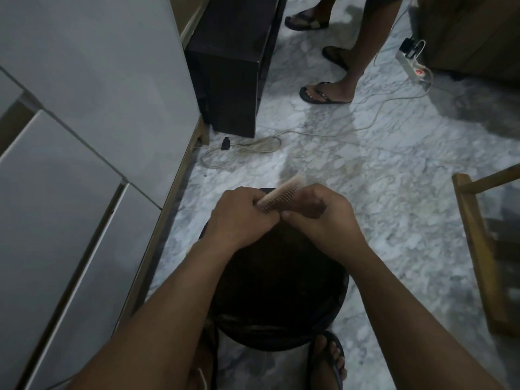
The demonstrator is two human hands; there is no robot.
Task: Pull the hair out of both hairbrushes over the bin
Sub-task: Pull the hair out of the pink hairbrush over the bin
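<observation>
Held over the dark bin [277, 299], above its far rim: one pale hairbrush [277, 194], bristle side turned up and toward the right, tip pointing away toward the marble floor [394, 192]. Left hand [242, 213] closed round the brush's near end, the handle hidden inside that grip, thumb lying along the lower edge of the bristle bed. Right hand [320, 215] just beside it on the right, fingers curled in and pinched together at the base of the bristles, touching the brush; impossible to tell whether any hair sits between those fingertips. Knuckles of the two hands nearly meeting below the brush. Forearms crossing the bin's mouth from the near side. Inside of the bin too dark to read. Only one brush in view. To the left, grey cabinet doors [70, 136]; beyond the bin, a dark box [230, 80] and a loose white cable [253, 147] on the floor. At the far edge, another person's sandalled feet [326, 92].
</observation>
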